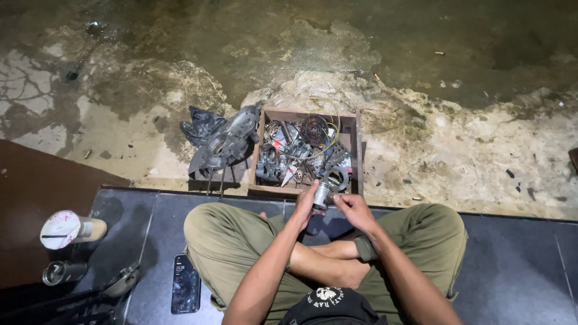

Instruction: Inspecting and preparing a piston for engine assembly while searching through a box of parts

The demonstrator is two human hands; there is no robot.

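I sit cross-legged on a dark tiled step. A small grey metal cylinder part (322, 194) is gripped between both hands in front of my knees. My left hand (304, 207) wraps its lower side, and my right hand (354, 209) pinches it from the right. Just beyond stands an open wooden box (359, 141) filled with several metal engine parts, gears and wires. The cylinder hovers over the box's near edge.
A grey engine casing (226, 144) lies left of the box on stained concrete. A phone (185, 284) lies by my left knee. A plastic cup with a lid (67, 229), a small metal can (62, 272) and a dark tool (120, 281) sit at the left.
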